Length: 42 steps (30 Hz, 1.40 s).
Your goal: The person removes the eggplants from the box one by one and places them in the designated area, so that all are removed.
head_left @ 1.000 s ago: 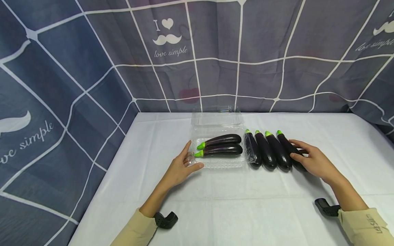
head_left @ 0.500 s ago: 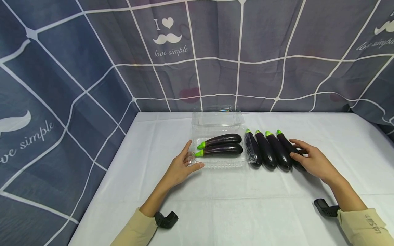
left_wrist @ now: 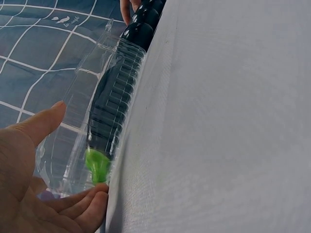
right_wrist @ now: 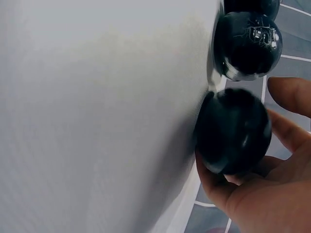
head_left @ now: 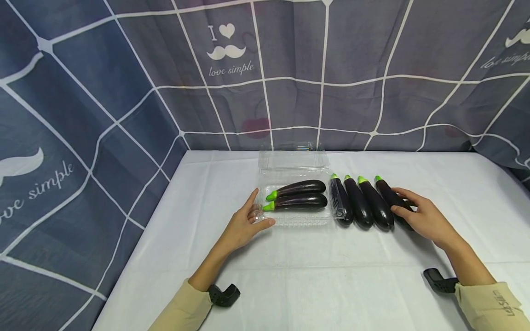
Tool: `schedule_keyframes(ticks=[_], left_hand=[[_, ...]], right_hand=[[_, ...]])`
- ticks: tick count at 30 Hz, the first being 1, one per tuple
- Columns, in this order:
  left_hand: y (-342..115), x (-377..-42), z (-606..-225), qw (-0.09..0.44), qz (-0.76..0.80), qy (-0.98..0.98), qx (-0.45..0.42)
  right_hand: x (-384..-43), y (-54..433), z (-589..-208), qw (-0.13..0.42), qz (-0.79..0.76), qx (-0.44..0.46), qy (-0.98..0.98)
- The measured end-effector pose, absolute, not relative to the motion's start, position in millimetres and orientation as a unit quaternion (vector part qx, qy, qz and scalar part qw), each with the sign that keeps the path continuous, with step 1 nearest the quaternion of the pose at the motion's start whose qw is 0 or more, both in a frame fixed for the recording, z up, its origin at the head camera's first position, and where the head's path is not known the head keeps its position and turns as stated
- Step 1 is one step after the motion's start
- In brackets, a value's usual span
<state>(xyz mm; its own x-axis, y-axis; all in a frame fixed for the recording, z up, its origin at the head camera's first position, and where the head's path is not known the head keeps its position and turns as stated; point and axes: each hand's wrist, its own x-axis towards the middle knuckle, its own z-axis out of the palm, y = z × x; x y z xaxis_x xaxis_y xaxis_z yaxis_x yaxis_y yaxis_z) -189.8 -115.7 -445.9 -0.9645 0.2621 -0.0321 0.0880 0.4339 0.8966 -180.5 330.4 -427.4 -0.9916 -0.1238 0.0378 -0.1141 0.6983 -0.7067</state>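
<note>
Grasp step, we judge | we are holding the rightmost loose eggplant [head_left: 388, 192], right hand [head_left: 427, 218] wrapped round it | left hand [head_left: 241, 227] resting, fingers wide, at the left end of the clear clamshell [head_left: 295, 160], two eggplants [head_left: 299, 201] inside | next move likely calling for a steady lift

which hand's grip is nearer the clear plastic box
Left grip, touching the clear plastic box at its left end; right grip farther right, at the rightmost long dark eggplant.

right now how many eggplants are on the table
6. A far eggplant and near eggplant lie in the clear container; rightward, in a row, are a first eggplant, second eggplant, third eggplant and fourth eggplant, the last held by the right hand.
</note>
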Motion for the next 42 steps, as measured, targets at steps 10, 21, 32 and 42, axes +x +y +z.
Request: schedule_keyframes(ticks=[10, 21, 32, 42], left_hand=[[-115.3, -190.0, -446.4, 0.08, 0.518, 0.845, 0.105], [-115.6, -190.0, -446.7, 0.082, 0.522, 0.843, 0.101], [-115.7, -189.2, -446.0, 0.083, 0.521, 0.843, 0.102], [-115.8, -188.5, -445.6, 0.084, 0.526, 0.84, 0.103]], right_hand=[[-179.0, 334.9, -428.9, 0.003, -0.381, -0.069, 0.922], [-180.3, 333.4, -428.9, 0.017, -0.39, -0.072, 0.918], [-179.8, 333.1, -430.0, 0.017, -0.395, -0.046, 0.917], [-177.8, 334.7, -428.6, 0.013, -0.399, -0.054, 0.915]])
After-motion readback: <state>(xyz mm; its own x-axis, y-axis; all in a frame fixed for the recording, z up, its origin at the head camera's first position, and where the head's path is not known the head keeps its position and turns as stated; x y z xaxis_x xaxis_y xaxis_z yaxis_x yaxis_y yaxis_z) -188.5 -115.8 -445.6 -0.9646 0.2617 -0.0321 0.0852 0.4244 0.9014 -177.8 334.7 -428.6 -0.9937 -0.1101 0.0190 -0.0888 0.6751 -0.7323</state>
